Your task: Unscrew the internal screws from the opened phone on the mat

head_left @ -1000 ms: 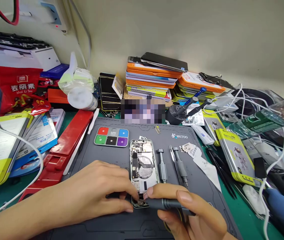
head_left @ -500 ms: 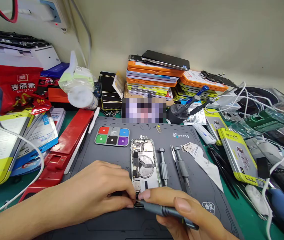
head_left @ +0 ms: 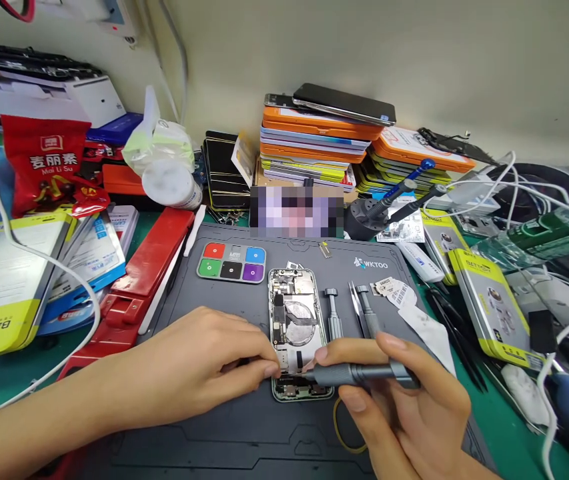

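Observation:
An opened phone [head_left: 300, 333], its inner parts bare, lies on the dark grey work mat [head_left: 214, 440]. At its lower left edge, my left hand [head_left: 224, 357] has thumb and forefinger pinched together; what is between the fingertips is hidden. My right hand [head_left: 404, 400] grips a grey screwdriver [head_left: 364, 375], held nearly level over the phone's lower part. The screwdriver's thin tip points left and reaches close to my left fingertips. A thin yellowish loop [head_left: 347, 433] hangs or lies below the screwdriver, partly covered by my right hand.
Beyond the phone sits a colored screw tray [head_left: 231, 263]. Two more screwdrivers [head_left: 333, 313] and tweezers [head_left: 357, 307] lie to its right. A red clamp-like tool [head_left: 151, 267] flanks the mat's left. Stacked boxes [head_left: 314, 140], a screwdriver stand [head_left: 361, 220] and battery boxes [head_left: 494, 307] stand around.
The screwdriver has shifted up and to the right, swinging from a downward slant to nearly level. The phone's bottom end now shows. My left fingertips sit slightly higher along its edge.

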Motion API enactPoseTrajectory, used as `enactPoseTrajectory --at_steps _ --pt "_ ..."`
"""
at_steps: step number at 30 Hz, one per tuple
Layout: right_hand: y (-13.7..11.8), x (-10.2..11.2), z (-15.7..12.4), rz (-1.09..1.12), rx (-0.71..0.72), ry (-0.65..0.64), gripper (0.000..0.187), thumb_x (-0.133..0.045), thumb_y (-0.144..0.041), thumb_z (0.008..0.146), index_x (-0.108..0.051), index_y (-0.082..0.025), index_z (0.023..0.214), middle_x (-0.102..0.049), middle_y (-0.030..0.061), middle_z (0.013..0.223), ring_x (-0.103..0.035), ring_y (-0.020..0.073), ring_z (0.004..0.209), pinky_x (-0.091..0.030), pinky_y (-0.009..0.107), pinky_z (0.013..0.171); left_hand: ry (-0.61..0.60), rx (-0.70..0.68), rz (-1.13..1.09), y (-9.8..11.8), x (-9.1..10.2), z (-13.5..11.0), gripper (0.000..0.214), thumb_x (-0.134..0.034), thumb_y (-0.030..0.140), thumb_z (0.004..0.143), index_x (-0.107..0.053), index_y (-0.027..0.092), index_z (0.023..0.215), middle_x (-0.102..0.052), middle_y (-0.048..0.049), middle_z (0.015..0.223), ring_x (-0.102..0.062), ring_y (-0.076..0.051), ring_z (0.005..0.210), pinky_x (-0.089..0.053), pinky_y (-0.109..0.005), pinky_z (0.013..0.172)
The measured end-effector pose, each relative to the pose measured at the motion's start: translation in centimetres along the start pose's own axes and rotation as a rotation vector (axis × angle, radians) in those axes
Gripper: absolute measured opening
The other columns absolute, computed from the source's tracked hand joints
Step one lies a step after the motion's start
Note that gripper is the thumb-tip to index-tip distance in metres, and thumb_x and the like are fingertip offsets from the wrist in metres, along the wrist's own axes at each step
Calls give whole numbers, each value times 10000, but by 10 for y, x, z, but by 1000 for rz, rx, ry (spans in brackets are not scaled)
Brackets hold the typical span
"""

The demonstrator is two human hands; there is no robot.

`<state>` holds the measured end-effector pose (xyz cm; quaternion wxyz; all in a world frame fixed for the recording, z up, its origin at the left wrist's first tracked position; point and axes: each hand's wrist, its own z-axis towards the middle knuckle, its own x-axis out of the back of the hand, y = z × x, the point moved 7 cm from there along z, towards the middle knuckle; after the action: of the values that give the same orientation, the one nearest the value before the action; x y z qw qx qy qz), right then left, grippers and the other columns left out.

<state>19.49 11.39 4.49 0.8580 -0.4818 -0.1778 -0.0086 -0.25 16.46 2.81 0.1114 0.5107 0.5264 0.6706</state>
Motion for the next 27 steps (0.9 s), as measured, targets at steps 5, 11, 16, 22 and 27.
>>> enactPoseTrajectory --at_steps 5,11,16,22,27 --pt "5 -2 4 104 -95 41 657 -492 -45 1080 -350 -342 1649 -750 77 1248 -766 200 1104 -693 350 961 37 42 55 0 3 0 273 -516 243 1070 -492 214 799 -552 52 717 -493 -112 639 -291 -281 610" --pt "10 -3 14 244 -212 118 488 -492 -190 1147 -408 -366 1595 -751 64 1226 -808 174 985 -720 308 893 69 47 63 1 7 -2 335 -473 265 1082 -387 215 762 -463 53 665 -420 -123 602 -262 -284 586" --pt "14 -4 15 306 -265 152 461 -489 -216 1152 -432 -383 1578 -738 64 1237 -816 188 960 -741 355 855 73 115 35 -3 9 -1 306 -466 321 1117 -511 225 830 -588 50 759 -547 -123 684 -327 -247 621" --pt "15 -4 15 302 -272 141 458 -481 -216 1156 -427 -384 1579 -739 64 1249 -816 193 1000 -732 375 893 62 93 -242 -6 7 0 170 -658 334 1082 -778 257 989 -788 59 964 -719 -101 880 -483 -169 789" --pt "14 -6 17 354 -273 147 416 -495 -227 1155 -454 -380 1540 -755 51 1212 -828 181 963 -728 332 881 115 80 -367 -8 12 0 123 -743 275 1030 -863 292 1054 -836 60 996 -778 -97 897 -549 -146 811"
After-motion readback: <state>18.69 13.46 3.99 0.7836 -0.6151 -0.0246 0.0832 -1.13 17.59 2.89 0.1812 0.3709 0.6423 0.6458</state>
